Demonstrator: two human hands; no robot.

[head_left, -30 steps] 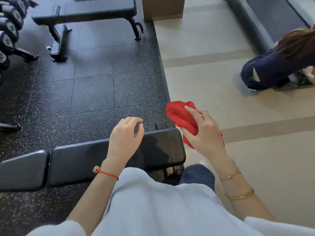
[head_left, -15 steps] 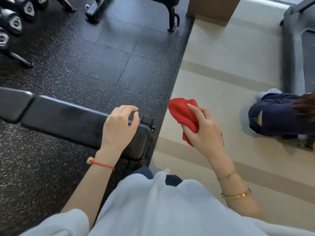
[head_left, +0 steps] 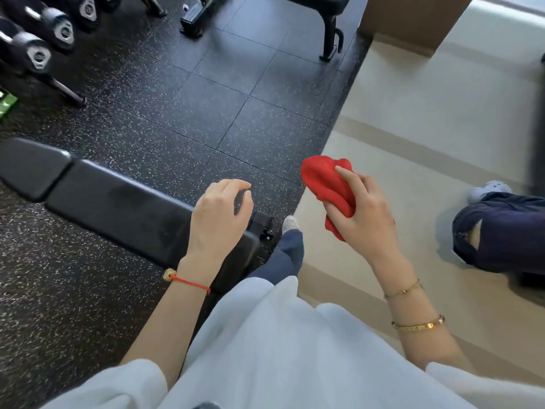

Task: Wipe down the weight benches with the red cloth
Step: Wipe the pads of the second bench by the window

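Clutching red cloth [head_left: 326, 184] in right hand [head_left: 364, 215], beside bench [head_left: 124, 208].

The room is bright with soft, even light. The pale smooth floor [head_left: 413, 107] looks lit up, while the black speckled rubber floor [head_left: 206, 113] stays dark. The long black padded bench [head_left: 124, 202] has a dull shine on top. The far right edge is smeared and blurry. Straight lines bend near the picture's edges.
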